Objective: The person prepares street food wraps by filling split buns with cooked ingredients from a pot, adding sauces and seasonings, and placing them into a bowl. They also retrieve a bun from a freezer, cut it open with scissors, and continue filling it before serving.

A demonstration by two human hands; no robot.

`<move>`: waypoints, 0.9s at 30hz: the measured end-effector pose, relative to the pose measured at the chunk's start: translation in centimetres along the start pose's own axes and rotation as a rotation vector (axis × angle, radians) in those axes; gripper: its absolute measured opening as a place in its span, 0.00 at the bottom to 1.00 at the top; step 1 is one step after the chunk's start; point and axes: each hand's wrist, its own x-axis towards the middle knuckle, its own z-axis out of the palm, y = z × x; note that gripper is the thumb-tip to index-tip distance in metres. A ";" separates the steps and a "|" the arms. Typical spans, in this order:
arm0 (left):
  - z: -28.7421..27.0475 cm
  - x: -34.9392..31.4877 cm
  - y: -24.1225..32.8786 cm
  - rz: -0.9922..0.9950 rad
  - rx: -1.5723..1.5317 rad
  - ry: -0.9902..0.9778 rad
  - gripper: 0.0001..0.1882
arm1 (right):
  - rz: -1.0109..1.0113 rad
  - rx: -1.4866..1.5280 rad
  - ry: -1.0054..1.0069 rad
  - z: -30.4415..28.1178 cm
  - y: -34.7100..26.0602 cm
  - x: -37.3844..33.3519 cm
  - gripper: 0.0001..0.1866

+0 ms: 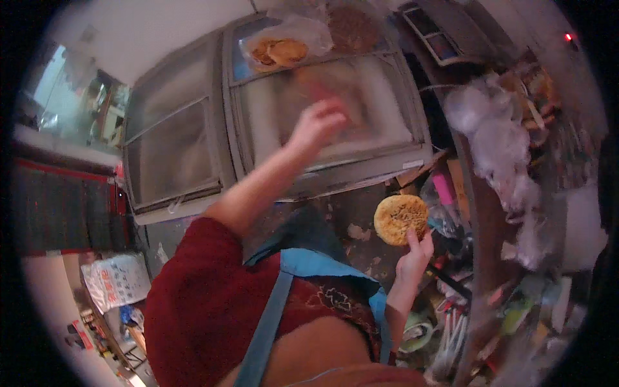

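While the right hand (416,257) in the head view pinches a round flatbread (398,216) by its near edge, the left hand (320,122) blurs over a glass-topped chest (364,159); its grip I cannot tell; bread rounds (285,51) lie in a clear bag (317,36) beyond.

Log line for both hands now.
right hand: holding round flatbread | left hand: blurred, over glass-topped cabinet | contact: unclear

From afar, I see through one head-worn fisheye, looking steeply down past a dark-red fabric sleeve (196,297) to a grey-framed, glass-paned rectangular cabinet (227,122) close ahead.
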 end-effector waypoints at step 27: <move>-17.4 6.6 2.4 0.618 0.640 0.279 0.15 | -0.827 -0.522 -0.485 37.4 -4.5 17.4 0.21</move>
